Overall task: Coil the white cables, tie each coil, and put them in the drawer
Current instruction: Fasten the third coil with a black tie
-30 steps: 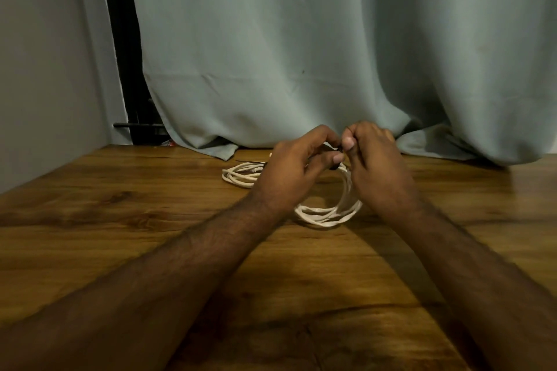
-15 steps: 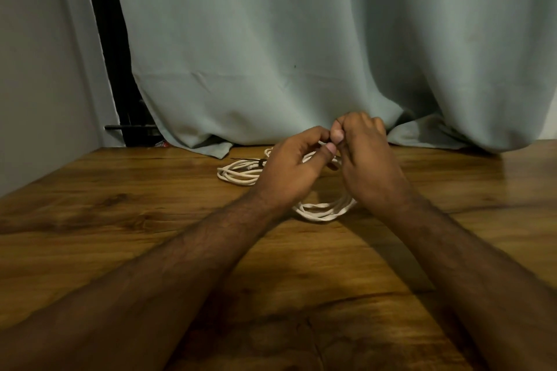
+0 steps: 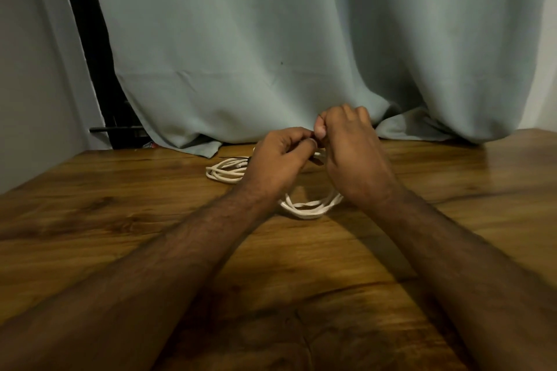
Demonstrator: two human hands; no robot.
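A white cable coil [image 3: 310,207] lies on the wooden table [image 3: 120,220], its near loops showing between my wrists. My left hand [image 3: 278,156] and my right hand [image 3: 346,147] meet above its far side, fingers curled, pinching something small and dark at the coil's top; what it is stays mostly hidden by the fingers. A second white cable coil [image 3: 226,171] lies flat just left of my left hand, untouched. No drawer is in view.
A pale grey-green curtain [image 3: 271,54] hangs behind the table and drapes onto its back edge. A dark frame [image 3: 90,54] and a grey wall stand at the left. Bare wood stretches in front and to both sides.
Both hands have stayed together at the top of the near coil, the right hand lifting slightly above the left. The coils have not moved.
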